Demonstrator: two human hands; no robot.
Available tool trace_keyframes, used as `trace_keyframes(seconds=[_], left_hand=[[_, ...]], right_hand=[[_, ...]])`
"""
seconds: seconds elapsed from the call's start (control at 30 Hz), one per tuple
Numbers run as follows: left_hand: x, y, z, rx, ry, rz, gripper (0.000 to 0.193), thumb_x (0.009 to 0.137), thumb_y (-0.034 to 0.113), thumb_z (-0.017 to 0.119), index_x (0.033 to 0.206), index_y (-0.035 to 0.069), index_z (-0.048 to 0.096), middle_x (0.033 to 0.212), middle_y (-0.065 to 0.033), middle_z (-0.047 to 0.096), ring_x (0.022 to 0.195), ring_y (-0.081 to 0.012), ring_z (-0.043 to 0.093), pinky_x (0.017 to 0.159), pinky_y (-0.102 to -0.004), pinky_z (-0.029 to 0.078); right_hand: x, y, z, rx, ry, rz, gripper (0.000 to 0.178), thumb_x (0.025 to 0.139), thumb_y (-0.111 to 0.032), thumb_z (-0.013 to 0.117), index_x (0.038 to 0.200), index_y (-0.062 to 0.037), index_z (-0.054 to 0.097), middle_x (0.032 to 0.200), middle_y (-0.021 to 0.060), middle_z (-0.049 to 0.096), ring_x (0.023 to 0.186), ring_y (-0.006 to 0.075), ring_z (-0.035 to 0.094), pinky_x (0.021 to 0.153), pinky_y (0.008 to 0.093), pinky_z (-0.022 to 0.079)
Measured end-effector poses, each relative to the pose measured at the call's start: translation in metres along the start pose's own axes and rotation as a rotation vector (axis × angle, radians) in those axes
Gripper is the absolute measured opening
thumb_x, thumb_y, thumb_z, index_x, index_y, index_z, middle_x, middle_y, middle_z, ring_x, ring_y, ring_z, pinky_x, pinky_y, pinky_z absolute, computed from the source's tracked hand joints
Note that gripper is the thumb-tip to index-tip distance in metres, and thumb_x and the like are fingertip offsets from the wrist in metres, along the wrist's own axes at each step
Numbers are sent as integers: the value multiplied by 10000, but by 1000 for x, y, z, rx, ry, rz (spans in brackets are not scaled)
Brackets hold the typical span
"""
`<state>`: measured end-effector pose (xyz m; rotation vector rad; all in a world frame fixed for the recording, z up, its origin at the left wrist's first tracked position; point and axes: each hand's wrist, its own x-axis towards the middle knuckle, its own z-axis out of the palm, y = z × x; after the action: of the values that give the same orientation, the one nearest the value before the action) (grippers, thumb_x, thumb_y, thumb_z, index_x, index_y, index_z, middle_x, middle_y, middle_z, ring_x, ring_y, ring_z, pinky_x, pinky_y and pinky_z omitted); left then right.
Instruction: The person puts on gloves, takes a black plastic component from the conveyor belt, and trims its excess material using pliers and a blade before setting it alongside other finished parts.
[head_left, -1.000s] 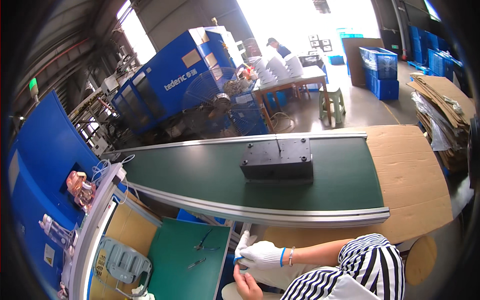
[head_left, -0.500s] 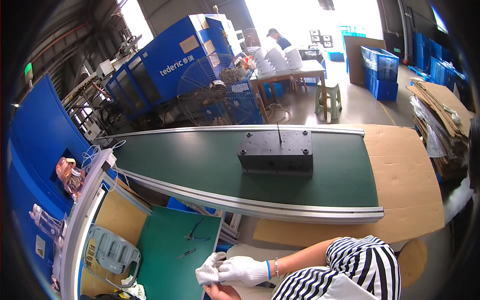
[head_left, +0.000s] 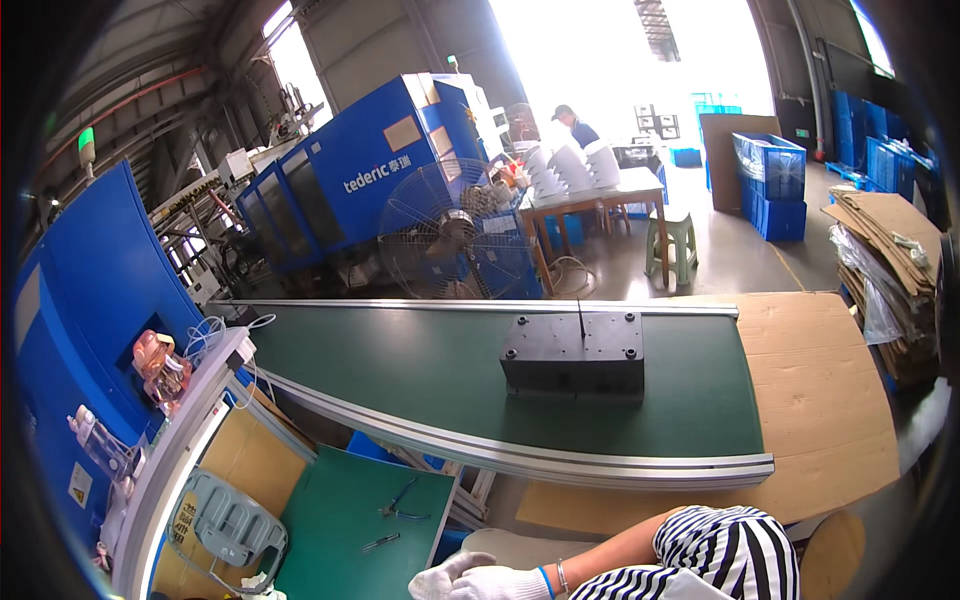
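Note:
At the bottom edge, my right hand (head_left: pixel 510 583) wears a white knitted glove with a blue cuff, and a bracelet circles the wrist. Its fingers are closed on another white knitted glove (head_left: pixel 432 583). My left hand is at that second glove, mostly covered by it and cut off by the frame's lower edge, so its fingers are hidden. Left of the hands, blue-handled pliers (head_left: pixel 402 502) and a small slim metal tool (head_left: pixel 381 542) lie on a green tabletop (head_left: pixel 335 520). Beyond, a black box-shaped part (head_left: pixel 575 355) with corner feet and a thin upright rod sits on a green conveyor belt (head_left: pixel 420 370).
The conveyor's metal rail (head_left: pixel 560 462) runs between me and the belt. A grey folding chair (head_left: pixel 228 520) stands at the left. Cardboard (head_left: pixel 820 390) lies right of the belt. Behind are a large fan (head_left: pixel 455 230), a blue machine (head_left: pixel 340 170) and a person (head_left: pixel 580 128) at a table.
The scene has shifted downward and slightly right in the view. My hands sit lower, and the bare skin of the left hand seen before is out of the picture.

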<state>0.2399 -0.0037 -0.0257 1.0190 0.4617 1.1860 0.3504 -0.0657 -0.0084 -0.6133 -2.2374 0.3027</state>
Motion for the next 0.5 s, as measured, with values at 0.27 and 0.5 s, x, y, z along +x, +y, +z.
trace_keyframes(seconds=[0.27, 0.5], left_hand=[[1, 23, 13, 19, -153, -239, 691, 1002, 512, 309, 980, -94, 639, 859, -279, 673, 773, -391, 661, 794, -519, 526], [5, 49, 48, -411, 249, -84, 505, 1013, 448, 433, 1350, 77, 498, 1126, -160, 659, 993, -340, 641, 966, -525, 493]], right_hand=[[2, -6, 1, 105, 67, 60, 180, 871, -197, 599, 894, -20, 577, 828, 169, 585, 806, 367, 588, 708, 459, 476], [4, -8, 15, 191, 14, 4, 209, 869, -211, 588, 882, -4, 563, 829, 190, 597, 785, 399, 586, 687, 470, 476]])
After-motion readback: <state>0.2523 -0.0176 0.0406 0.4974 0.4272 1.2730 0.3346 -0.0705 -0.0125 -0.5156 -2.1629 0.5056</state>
